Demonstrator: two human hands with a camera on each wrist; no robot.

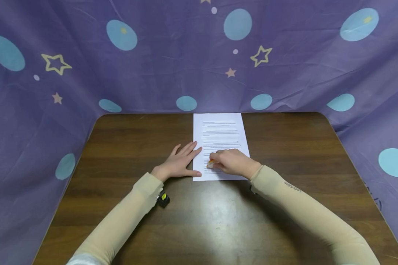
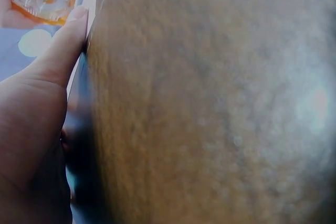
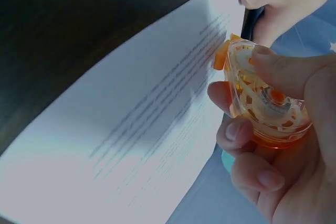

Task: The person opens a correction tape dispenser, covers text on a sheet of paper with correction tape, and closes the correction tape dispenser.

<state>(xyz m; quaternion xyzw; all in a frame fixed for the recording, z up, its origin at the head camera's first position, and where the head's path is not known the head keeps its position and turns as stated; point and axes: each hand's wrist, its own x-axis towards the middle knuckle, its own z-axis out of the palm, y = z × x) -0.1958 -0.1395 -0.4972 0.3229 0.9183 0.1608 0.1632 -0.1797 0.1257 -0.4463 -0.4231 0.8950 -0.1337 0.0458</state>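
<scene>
A sheet of printed paper [image 1: 198, 129] lies on the wooden table near its far edge, with pale strips across several lines. My left hand [image 1: 179, 162] rests flat with fingers spread, its fingertips and thumb on the sheet's left border. Between the thumb and fingers of my right hand [image 1: 235, 162] is a correction tape dispenser [image 3: 270, 100], with a clear case and orange parts. Its orange tip end [image 3: 221, 55] is low over the text in the lower left of the page. The left wrist view shows the dispenser [image 2: 44, 1] just past my left thumb [image 2: 65, 45].
The brown table [image 1: 136, 136] stretches out on both sides of the sheet and toward me. A purple curtain [image 1: 172, 55] with stars and blue dots hangs behind and beside it. A small black device [image 1: 163, 198] is worn at my left wrist.
</scene>
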